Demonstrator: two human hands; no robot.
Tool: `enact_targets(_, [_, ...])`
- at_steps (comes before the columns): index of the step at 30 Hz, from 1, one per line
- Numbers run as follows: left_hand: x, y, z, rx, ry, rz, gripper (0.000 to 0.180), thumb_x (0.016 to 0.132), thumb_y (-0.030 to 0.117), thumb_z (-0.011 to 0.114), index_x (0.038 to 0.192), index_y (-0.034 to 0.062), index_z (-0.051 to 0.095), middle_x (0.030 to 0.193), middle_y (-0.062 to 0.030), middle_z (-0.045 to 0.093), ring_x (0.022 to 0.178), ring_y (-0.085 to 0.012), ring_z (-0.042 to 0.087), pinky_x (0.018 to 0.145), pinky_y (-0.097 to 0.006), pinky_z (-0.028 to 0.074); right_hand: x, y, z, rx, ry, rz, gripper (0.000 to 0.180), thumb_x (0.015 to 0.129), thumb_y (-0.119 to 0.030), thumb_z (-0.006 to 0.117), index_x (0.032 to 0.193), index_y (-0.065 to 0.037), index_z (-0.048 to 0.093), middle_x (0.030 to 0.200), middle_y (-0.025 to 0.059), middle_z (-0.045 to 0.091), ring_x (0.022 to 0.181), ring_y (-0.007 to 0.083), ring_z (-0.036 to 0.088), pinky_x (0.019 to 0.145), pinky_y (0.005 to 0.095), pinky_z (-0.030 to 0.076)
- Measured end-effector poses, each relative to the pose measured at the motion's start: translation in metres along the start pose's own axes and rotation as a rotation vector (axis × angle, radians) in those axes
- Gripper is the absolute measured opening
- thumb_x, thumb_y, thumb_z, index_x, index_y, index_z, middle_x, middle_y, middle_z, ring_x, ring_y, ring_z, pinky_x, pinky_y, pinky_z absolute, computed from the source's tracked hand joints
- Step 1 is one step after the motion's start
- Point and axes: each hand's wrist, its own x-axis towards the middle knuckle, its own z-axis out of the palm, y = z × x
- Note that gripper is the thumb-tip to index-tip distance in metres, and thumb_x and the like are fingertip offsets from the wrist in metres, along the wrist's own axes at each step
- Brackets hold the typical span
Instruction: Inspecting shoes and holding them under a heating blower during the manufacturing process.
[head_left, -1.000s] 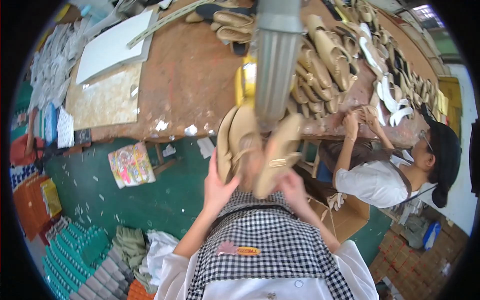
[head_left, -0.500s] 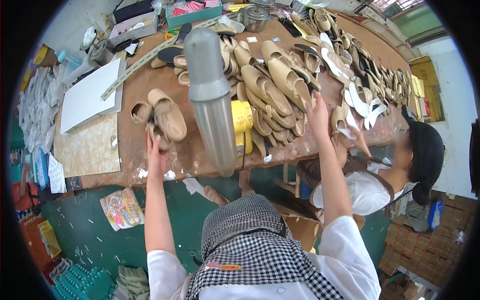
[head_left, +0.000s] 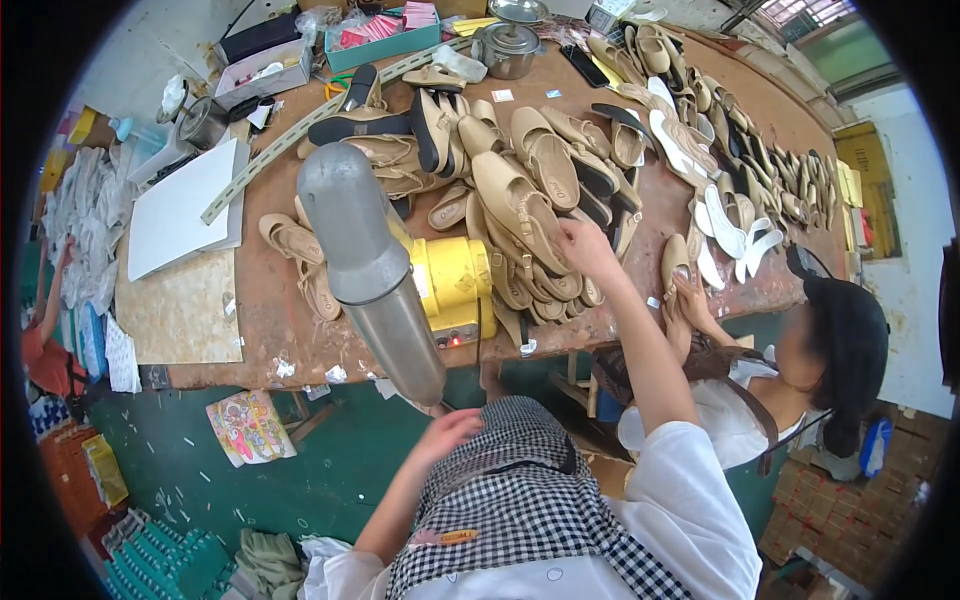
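My right hand (head_left: 588, 248) has its fingers closed on the edge of a beige slingback shoe (head_left: 518, 196) at the front of a big pile. More beige shoes lie around and beneath it, some with buckled straps. Away from the table, my left hand (head_left: 447, 434) hovers before my checked apron (head_left: 500, 470), fingers loosely apart, with nothing seen in it. Between my hands and to the left of the pile stands a yellow machine (head_left: 452, 285) with a thick grey metal tube (head_left: 365, 250). Past the tube, a few beige shoes (head_left: 290, 238) lie on the table, partly hidden.
A co-worker (head_left: 730, 370) sits at the right, hands on a beige shoe (head_left: 674, 262). White insoles (head_left: 720, 222) and many shoes spread behind. At the left lie a white board (head_left: 185, 215) and a long perforated metal strip (head_left: 262, 160). A lidded metal pot (head_left: 508, 50) stands at the back.
My left hand has left the shoes on the left side of the table and drawn back toward my body. My right hand has shifted left and closed on a shoe in the pile.
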Motion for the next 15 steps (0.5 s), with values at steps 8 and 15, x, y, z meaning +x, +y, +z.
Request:
enact_targets(8, [0.115, 0.095, 0.115, -0.44, 0.164, 0.314, 0.065, 0.087, 0.041, 0.052, 0.135, 0.0044, 0.027, 0.129, -0.0108, 0.041, 0.114, -0.018, 0.044, 0.09, -0.03, 0.04, -0.076, 0.006, 0.025, 0.037, 0.322, 0.1, 0.02, 0.084, -0.013, 0.05, 0.1, -0.005, 0.056, 0.083, 0.0232, 0.058, 0.08, 0.0394, 0.056, 0.067, 0.0453, 0.044])
enact_targets(15, [0.127, 0.114, 0.123, -0.55, 0.16, 0.322, 0.07, 0.083, 0.034, 0.061, 0.135, 0.0048, 0.023, 0.112, -0.0082, 0.052, 0.093, -0.0152, 0.054, 0.08, -0.025, 0.044, -0.088, -0.005, 0.043, 0.282, 0.443, 0.218, 0.022, 0.086, -0.014, 0.05, 0.105, -0.003, 0.051, 0.084, 0.0241, 0.057, 0.078, 0.0403, 0.056, 0.065, 0.0431, 0.043])
